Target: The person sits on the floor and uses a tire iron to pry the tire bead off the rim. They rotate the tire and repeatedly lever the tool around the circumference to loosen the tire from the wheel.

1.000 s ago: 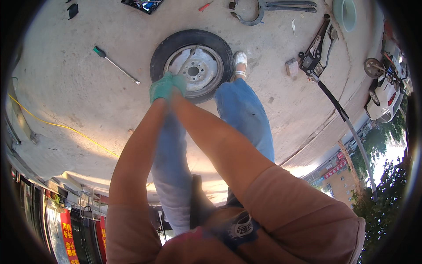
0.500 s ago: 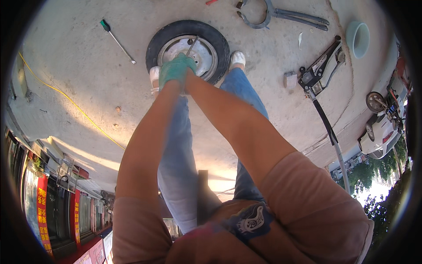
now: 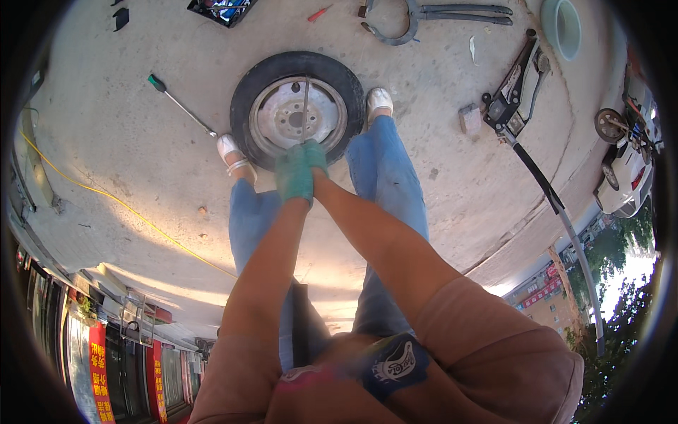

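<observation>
A wheel with a black tire (image 3: 247,106) and a pale metal rim (image 3: 272,113) lies flat on the concrete between my feet. My left hand (image 3: 293,175), in a green glove, is closed at the wheel's near edge. Pressed against it, my right hand (image 3: 317,159), also gloved in green, is closed too. Both grip the near end of a slim metal tire lever (image 3: 306,109), whose shaft runs away from me across the rim to its far side. The gripped end is hidden by the gloves. Whether the lever's far tip sits under the tire bead I cannot tell.
Left of the wheel lies a green-handled screwdriver-like tool (image 3: 183,106). Beyond are a toolbox (image 3: 224,10), a red-handled tool (image 3: 320,13) and large curved tongs (image 3: 424,14). To the right stand a floor jack (image 3: 507,106), a brick-like block (image 3: 470,120) and a pale bucket (image 3: 562,30).
Both hands have drawn back toward me, from over the rim to the tire's near edge. The lever now points straight away instead of slanting. My left foot stands farther out; the view has shifted.
</observation>
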### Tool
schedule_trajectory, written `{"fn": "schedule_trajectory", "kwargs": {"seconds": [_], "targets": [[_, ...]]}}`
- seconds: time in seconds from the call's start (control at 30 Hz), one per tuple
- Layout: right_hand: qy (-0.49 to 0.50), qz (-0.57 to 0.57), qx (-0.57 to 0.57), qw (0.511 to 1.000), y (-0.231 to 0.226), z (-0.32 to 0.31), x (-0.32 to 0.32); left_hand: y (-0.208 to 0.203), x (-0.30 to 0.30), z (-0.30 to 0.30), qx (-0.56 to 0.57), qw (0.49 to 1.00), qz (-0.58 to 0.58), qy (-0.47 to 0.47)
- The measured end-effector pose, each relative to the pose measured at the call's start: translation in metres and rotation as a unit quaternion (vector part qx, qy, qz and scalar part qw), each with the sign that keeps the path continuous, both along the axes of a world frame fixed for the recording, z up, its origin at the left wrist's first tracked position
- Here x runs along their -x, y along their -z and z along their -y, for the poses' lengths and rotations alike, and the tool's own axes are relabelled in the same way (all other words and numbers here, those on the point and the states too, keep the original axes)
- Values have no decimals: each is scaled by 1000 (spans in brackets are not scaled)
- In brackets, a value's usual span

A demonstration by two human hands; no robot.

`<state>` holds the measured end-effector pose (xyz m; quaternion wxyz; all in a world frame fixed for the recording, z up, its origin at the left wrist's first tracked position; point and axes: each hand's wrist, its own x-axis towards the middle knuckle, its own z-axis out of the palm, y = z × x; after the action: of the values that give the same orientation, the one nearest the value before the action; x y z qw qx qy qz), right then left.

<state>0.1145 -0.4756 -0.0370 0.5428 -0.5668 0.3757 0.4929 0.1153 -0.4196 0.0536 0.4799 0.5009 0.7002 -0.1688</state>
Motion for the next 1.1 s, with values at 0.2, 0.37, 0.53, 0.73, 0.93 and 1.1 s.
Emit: {"fn": "schedule_trajectory", "kwargs": {"seconds": [0.2,0.37,0.53,0.73,0.93,1.1], "targets": [[17,46,53,997,34,-13,42,17,30,-30,49,998,42,25],[-83,73,100,989,-19,-43,38,40,78,-24,24,997,75,-1],[-76,90,115,986,29,-23,63,48,77,-33,38,995,69,56],[-79,40,56,995,13,-37,-21,-18,-15,-56,59,993,26,100],[-882,42,-84,462,-29,-78,-287,-21,-52,-55,132,975,154,86],[-964,170,95,181,57,4,-412,26,17,-49,97,967,95,218]]}}
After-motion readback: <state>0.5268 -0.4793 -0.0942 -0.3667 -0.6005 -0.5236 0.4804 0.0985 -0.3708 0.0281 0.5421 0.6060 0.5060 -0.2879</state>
